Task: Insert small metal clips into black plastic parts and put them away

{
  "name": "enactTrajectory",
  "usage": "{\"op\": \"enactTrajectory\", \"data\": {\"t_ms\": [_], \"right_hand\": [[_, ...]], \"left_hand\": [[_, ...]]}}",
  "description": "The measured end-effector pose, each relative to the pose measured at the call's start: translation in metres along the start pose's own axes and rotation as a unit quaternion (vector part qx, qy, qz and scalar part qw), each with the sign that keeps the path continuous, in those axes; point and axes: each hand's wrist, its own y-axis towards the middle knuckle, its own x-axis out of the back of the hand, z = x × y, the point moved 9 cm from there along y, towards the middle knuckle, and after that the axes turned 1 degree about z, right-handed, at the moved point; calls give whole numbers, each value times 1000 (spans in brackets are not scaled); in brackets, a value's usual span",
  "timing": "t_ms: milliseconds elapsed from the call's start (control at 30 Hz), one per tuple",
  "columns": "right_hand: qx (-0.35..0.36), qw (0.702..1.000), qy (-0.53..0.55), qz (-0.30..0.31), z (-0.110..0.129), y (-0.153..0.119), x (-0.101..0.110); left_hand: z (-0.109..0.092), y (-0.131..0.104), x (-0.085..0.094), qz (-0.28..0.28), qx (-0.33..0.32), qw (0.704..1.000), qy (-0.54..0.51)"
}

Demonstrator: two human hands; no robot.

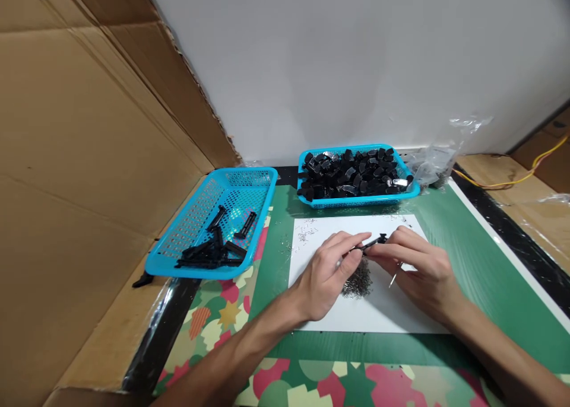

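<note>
Over a white paper sheet, my left hand and my right hand hold a slim black plastic part between them. The fingers of both are closed on it. A thin metal tool also sticks out below my right hand's fingers. Beneath my hands lies a pile of tiny metal pieces, partly covered by the left thumb. More tiny pieces are scattered at the sheet's upper left.
A blue basket full of black parts stands at the back. Another blue basket at left holds several long black parts. A clear plastic bag lies back right, near yellow wires. Cardboard rises at left.
</note>
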Motion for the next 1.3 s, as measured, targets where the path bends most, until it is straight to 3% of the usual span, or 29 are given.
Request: {"op": "enactTrajectory", "data": {"t_ms": [200, 367, 600, 767, 900, 1000, 1100, 1200, 1300], "right_hand": [[-61, 998, -4, 21, -23, -2, -7], [-71, 996, 13, 50, -30, -3, -16], [-86, 985, -8, 148, -46, -14, -26], [-39, 963, -166, 210, -53, -18, -21], [15, 942, -267, 204, -40, 2, -6], [-17, 965, -209, 160, -32, 21, 3], [-106, 986, -78, 106, -36, 33, 0], [-227, 968, 78, 72, -51, 31, -17], [-298, 933, 193, 65, -59, 23, -39]], "left_hand": [[-2, 4, 14, -89, -53, 977, 187], [2, 5, 14, -112, -74, 962, 236], [23, 5, 20, -145, -28, 958, 247], [32, 4, 17, -140, -20, 961, 238], [33, 5, 15, -126, -21, 965, 227], [32, 5, 16, -123, -21, 964, 233], [28, 4, 14, -114, -36, 960, 252], [23, 3, 13, -110, -53, 955, 271], [22, 3, 10, -102, -58, 953, 279]]}}
